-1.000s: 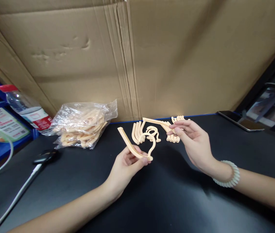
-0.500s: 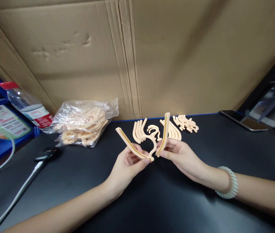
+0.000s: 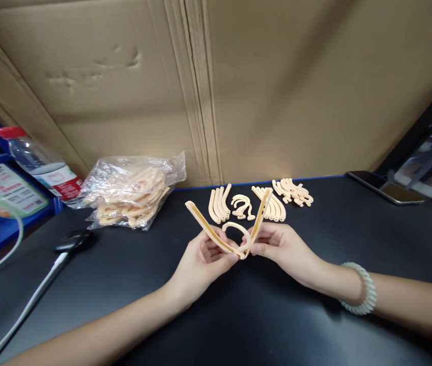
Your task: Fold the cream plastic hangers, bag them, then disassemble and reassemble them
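Observation:
My left hand [image 3: 204,264] is closed on a beige plastic hanger arm [image 3: 209,230] that slants up to the left. A curved hanger hook [image 3: 244,234] rises from the inner end of that arm. My right hand [image 3: 282,244] pinches a second hanger arm [image 3: 260,213], which points up and slightly right. The inner ends of both arms meet at the foot of the hook; whether they are locked together I cannot tell. Behind my hands lie loose hanger arms in a left group [image 3: 219,204] and a right group [image 3: 273,205], with several loose hooks [image 3: 241,206] between them.
Small beige parts [image 3: 294,192] lie at the back right, near a phone [image 3: 383,188]. A clear bag of beige hanger parts [image 3: 135,190] sits left, beside a red-capped bottle [image 3: 44,168]. A black device [image 3: 73,241] with a white cable rests on the black table [image 3: 124,284]. Cardboard [image 3: 296,91] stands behind.
My right hand has brought its hanger arm left and down against the left arm's inner end and hook. The gap between the pieces has closed, and the hook has tilted lower.

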`<state>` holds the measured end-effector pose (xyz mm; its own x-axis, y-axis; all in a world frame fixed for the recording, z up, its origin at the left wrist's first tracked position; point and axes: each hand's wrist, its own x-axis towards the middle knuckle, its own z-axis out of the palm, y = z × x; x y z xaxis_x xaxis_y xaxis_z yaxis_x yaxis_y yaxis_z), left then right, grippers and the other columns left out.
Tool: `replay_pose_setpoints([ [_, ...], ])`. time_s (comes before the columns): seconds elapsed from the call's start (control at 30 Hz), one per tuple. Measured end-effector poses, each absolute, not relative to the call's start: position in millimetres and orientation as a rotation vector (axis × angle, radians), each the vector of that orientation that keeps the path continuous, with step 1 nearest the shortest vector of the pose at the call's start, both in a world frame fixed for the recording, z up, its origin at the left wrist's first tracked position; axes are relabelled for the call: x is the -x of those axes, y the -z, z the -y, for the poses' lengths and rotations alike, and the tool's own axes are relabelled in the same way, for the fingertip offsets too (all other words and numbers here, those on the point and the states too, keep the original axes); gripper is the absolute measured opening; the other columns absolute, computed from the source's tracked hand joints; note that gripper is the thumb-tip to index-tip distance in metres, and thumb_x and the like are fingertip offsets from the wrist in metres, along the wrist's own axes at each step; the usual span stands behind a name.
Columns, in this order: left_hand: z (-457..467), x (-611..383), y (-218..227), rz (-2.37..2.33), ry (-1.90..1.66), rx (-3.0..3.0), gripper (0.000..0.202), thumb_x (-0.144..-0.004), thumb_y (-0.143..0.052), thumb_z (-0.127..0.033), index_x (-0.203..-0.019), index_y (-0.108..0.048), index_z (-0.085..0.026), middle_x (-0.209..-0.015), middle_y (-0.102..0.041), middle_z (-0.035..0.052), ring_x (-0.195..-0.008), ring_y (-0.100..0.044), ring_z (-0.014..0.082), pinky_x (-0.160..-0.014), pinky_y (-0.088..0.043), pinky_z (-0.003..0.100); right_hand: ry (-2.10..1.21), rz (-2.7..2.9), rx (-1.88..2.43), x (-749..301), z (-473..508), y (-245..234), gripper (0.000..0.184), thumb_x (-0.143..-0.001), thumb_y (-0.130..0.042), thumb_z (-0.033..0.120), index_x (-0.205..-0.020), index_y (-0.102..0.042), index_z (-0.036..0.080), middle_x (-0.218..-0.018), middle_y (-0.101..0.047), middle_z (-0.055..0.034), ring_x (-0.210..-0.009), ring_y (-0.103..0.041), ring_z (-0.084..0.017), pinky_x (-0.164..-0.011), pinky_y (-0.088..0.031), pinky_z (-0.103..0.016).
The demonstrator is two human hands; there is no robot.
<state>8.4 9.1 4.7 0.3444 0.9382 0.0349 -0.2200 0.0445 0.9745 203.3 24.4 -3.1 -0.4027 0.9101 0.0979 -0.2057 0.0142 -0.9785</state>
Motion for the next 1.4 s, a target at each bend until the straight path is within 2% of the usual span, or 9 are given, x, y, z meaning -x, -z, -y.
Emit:
replay_pose_setpoints([
  [0.63,-6,-12,-5,-0.909,-1.126,-1.157,0.034,-0.068,-0.083,-0.020,-0.080,-0.051,-0.017,-0.074,-0.074,-0.0004,-0.072,-0.069,0.0109,-0.075,-0.054,0.022,-1.449,1.366,0.888,-199,-17,3,0.022,-0.070,-0.080,0.030,-0.082,-0.067,0.017,-0.083,-0.073,-0.0037,-0.078,-0.069,-0.016,-0.080,-0.056,-0.033],
  [0.7,-6,-13,-5,-0.911,-1.129,-1.148,0.034,-0.068,-0.083,-0.020,-0.079,-0.051,-0.017,-0.073,-0.074,-0.0005,-0.071,-0.069,0.0104,-0.073,-0.054,0.021,-1.450,1.367,0.879,-198,-18,2,0.022,-0.069,-0.080,0.028,-0.080,-0.066,0.017,-0.079,-0.070,-0.0017,-0.074,-0.067,-0.014,-0.076,-0.055,-0.031],
  [0.83,-6,-12,-7,-0.921,-1.130,-1.131,0.035,-0.067,-0.084,-0.021,-0.080,-0.052,-0.016,-0.073,-0.075,0.0013,-0.070,-0.069,0.0111,-0.072,-0.054,0.021,-1.472,1.360,0.841,-199,-23,1,0.028,-0.066,-0.083,0.027,-0.073,-0.057,0.018,-0.063,-0.058,0.0055,-0.057,-0.057,-0.009,-0.056,-0.048,-0.023],
  [0.93,-9,-6,-9,-0.950,-1.130,-1.094,0.038,-0.066,-0.086,-0.022,-0.084,-0.053,-0.015,-0.073,-0.074,0.0018,-0.069,-0.070,0.0125,-0.070,-0.056,0.022,-1.535,1.380,0.800,-211,-31,1,0.031,-0.065,-0.084,0.029,-0.075,-0.056,0.018,-0.063,-0.055,0.0065,-0.052,-0.053,-0.008,-0.050,-0.044,-0.022],
  [1.03,-17,4,-13,-0.971,-1.081,-1.052,0.037,-0.065,-0.086,-0.023,-0.081,-0.053,-0.015,-0.079,-0.075,0.0048,-0.072,-0.071,0.0131,-0.073,-0.057,0.022,-1.546,1.558,0.823,-234,-38,2,0.027,-0.068,-0.082,0.031,-0.079,-0.062,0.016,-0.064,-0.062,0.0024,-0.053,-0.058,-0.010,-0.053,-0.046,-0.024],
  [1.23,-37,26,-22,-0.915,-0.879,-1.094,0.030,-0.067,-0.084,-0.020,-0.082,-0.058,-0.014,-0.090,-0.073,0.0060,-0.072,-0.071,0.0127,-0.072,-0.057,0.022,-1.239,1.895,0.951,-292,-47,0,0.020,-0.071,-0.079,0.032,-0.081,-0.068,0.018,-0.077,-0.067,-0.0021,-0.067,-0.061,-0.014,-0.060,-0.047,-0.027],
  [1.4,-45,35,-21,-0.995,-0.739,-1.648,0.017,-0.073,-0.077,-0.024,-0.077,-0.063,-0.014,-0.083,-0.072,0.0061,-0.071,-0.067,0.0154,-0.069,-0.053,0.027,-1.161,2.128,0.906,-313,-52,-11,0.021,-0.073,-0.078,0.035,-0.080,-0.069,0.018,-0.085,-0.067,-0.0040,-0.083,-0.063,-0.018,-0.073,-0.049,-0.031],
])
